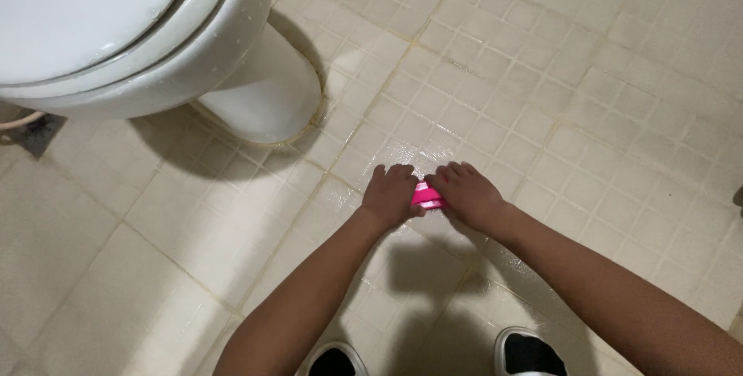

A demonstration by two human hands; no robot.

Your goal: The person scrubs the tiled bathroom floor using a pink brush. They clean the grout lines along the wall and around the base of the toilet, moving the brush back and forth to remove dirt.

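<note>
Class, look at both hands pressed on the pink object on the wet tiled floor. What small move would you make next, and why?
Probably push the pink object forward along the floor tiles. Both the left hand and the right hand press on it from either side, and the tiles around and ahead of it shine wet, with darkened grout lines. What the object is cannot be told.

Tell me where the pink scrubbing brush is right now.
In the head view, the pink brush is pressed on the wet tiled floor between the left hand and right hand, right of the toilet base.
</note>
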